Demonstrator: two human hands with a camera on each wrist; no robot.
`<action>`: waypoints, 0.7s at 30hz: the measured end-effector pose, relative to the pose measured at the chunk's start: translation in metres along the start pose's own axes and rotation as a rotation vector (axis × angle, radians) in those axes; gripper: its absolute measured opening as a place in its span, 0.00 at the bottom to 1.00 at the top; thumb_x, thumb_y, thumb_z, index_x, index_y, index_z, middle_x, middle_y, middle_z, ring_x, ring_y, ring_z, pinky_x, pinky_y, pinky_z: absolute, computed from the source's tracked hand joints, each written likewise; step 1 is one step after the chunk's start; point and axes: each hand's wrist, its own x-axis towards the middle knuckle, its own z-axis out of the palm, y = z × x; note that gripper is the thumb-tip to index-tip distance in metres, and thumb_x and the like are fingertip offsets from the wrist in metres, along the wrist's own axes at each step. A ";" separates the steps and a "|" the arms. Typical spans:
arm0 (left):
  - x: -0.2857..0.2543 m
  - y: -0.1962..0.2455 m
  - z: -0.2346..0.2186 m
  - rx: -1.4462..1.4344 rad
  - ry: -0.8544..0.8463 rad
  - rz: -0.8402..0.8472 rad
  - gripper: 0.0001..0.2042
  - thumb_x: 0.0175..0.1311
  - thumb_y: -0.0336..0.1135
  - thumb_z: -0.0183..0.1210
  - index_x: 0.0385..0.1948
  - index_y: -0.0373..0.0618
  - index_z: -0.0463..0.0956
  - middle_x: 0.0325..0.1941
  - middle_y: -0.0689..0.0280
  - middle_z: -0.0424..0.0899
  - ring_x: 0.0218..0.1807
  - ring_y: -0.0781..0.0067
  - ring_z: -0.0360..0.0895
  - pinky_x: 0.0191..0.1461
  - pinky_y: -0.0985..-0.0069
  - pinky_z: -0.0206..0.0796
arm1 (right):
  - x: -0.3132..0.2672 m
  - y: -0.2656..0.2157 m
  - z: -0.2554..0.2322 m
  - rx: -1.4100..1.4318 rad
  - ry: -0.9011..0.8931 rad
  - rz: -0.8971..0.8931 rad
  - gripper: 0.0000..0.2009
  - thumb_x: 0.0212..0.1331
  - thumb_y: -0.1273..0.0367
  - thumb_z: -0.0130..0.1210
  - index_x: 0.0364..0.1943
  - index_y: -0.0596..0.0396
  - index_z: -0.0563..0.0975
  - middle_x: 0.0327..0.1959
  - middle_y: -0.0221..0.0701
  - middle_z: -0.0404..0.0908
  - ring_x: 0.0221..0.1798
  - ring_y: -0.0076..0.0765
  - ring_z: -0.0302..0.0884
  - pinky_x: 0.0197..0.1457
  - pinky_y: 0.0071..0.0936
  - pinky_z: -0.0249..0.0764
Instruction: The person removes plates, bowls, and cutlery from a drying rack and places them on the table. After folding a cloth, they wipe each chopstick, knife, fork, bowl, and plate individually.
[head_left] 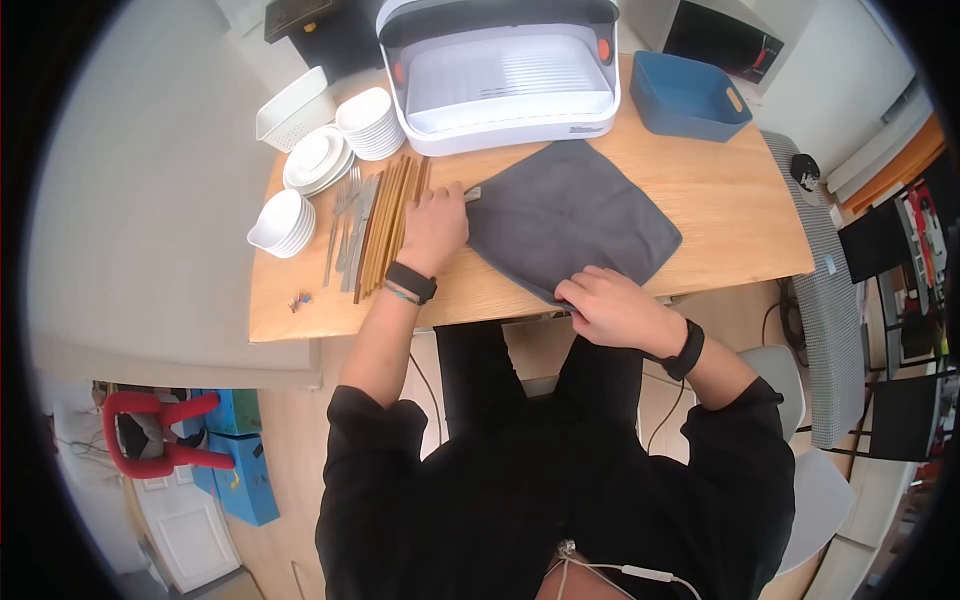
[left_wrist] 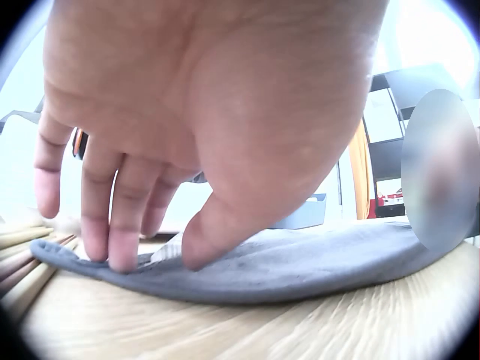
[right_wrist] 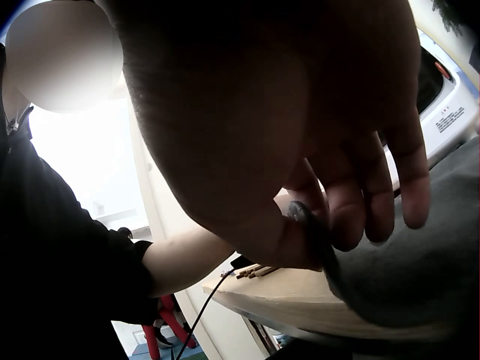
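Note:
A dark grey cloth (head_left: 570,215) lies spread on the wooden table, one corner toward the person. My left hand (head_left: 437,225) is at its left corner, beside a small pale tag (head_left: 473,194). In the left wrist view, its fingertips (left_wrist: 122,259) rest on the cloth, with the thumb (left_wrist: 202,244) apart from them and the tag between. At the near corner, by the table's front edge, my right hand (head_left: 622,308) pinches the hem between thumb and index finger. The right wrist view shows the cloth's edge (right_wrist: 330,262) lifted there, the other fingers extended over the cloth.
Chopsticks (head_left: 392,220), forks and knives (head_left: 348,225) lie left of the left hand. Stacked white bowls (head_left: 283,222), plates (head_left: 318,158) and a white basket (head_left: 295,108) stand behind. At the back are a white dish dryer (head_left: 505,125) and a blue bin (head_left: 685,115).

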 end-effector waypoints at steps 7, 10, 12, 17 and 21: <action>0.005 -0.008 0.007 -0.313 0.138 0.221 0.15 0.55 0.22 0.54 0.45 0.45 0.76 0.43 0.55 0.77 0.49 0.52 0.75 0.51 0.60 0.69 | -0.015 -0.012 0.007 -0.108 -0.062 0.066 0.08 0.43 0.77 0.55 0.30 0.57 0.73 0.28 0.35 0.73 0.36 0.45 0.73 0.39 0.39 0.73; 0.002 -0.008 0.003 -0.460 0.130 0.251 0.11 0.53 0.19 0.50 0.36 0.42 0.77 0.39 0.57 0.79 0.47 0.50 0.75 0.51 0.61 0.69 | -0.017 -0.010 0.007 -0.032 0.015 0.089 0.07 0.44 0.76 0.55 0.30 0.57 0.73 0.28 0.35 0.74 0.37 0.45 0.73 0.41 0.39 0.73; 0.002 -0.011 0.003 -0.474 0.108 0.278 0.11 0.53 0.19 0.50 0.36 0.42 0.77 0.39 0.58 0.79 0.46 0.50 0.75 0.51 0.62 0.68 | -0.016 -0.010 0.000 0.024 0.025 0.100 0.07 0.46 0.76 0.55 0.31 0.57 0.73 0.28 0.37 0.75 0.36 0.47 0.74 0.40 0.40 0.73; 0.000 -0.018 -0.011 -0.493 -0.055 0.304 0.12 0.51 0.17 0.51 0.38 0.38 0.74 0.42 0.55 0.80 0.50 0.50 0.74 0.54 0.62 0.67 | -0.005 -0.008 -0.032 0.127 0.014 0.344 0.07 0.57 0.72 0.54 0.39 0.52 0.72 0.26 0.43 0.80 0.32 0.56 0.78 0.33 0.50 0.72; -0.003 -0.023 -0.015 -0.547 -0.101 0.364 0.18 0.49 0.16 0.48 0.44 0.37 0.75 0.45 0.53 0.81 0.51 0.49 0.75 0.56 0.64 0.68 | 0.010 0.010 -0.049 0.150 0.213 0.353 0.07 0.58 0.71 0.54 0.39 0.53 0.72 0.25 0.45 0.79 0.32 0.59 0.77 0.35 0.51 0.71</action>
